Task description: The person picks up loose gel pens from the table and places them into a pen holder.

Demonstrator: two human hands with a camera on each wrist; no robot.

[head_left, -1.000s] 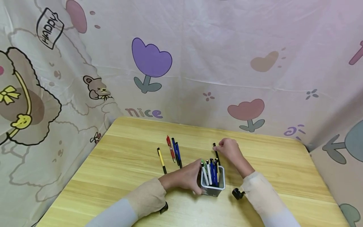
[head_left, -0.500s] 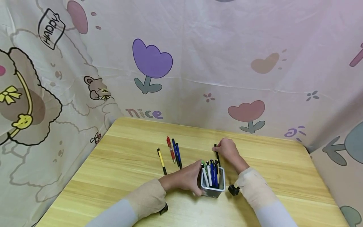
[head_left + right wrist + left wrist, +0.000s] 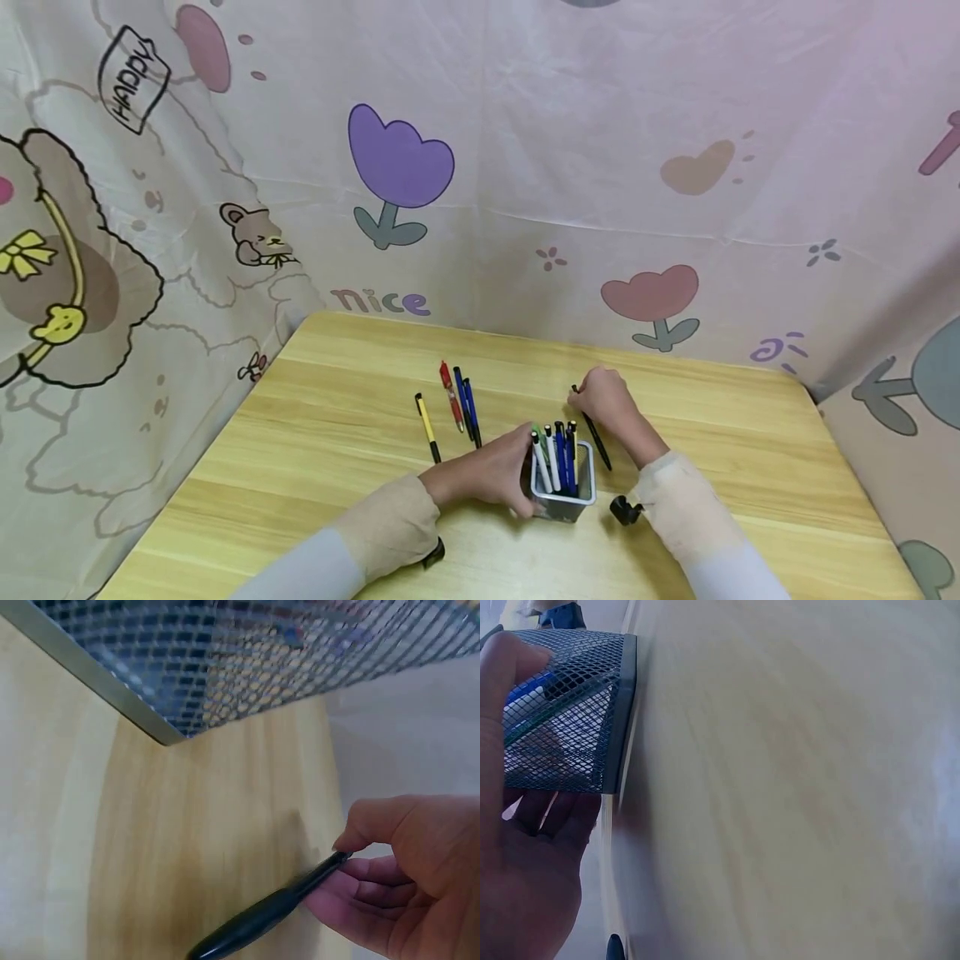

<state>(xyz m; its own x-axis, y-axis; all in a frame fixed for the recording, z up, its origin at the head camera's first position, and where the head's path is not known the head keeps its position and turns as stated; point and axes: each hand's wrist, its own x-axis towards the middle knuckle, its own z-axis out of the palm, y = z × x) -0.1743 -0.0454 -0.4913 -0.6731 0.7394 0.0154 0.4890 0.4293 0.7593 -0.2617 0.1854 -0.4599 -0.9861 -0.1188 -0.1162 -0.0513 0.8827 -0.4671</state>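
My left hand (image 3: 491, 471) holds the left side of a square mesh pen holder (image 3: 558, 507); in the left wrist view its thumb and fingers lie around the mesh (image 3: 570, 742). White, blue and yellow pens (image 3: 552, 458) stand upright in the holder. Just behind and right of it, my right hand (image 3: 607, 400) pinches the far end of a black pen (image 3: 597, 440) between thumb and fingers. That pen slants over the tabletop, its near end pointing toward me, beside the holder. The right wrist view shows the black pen (image 3: 251, 922) gripped at its thin end.
Left of the holder lie a yellow and black pen (image 3: 427, 425), a red pen (image 3: 452, 396) and two blue pens (image 3: 470, 408) on the wooden table (image 3: 337, 358). A printed cloth (image 3: 525, 167) hangs along the table's back edge.
The black pen's near end has swung right, out from behind the holder, and the right hand has shifted slightly. The left hand and holder stay put.
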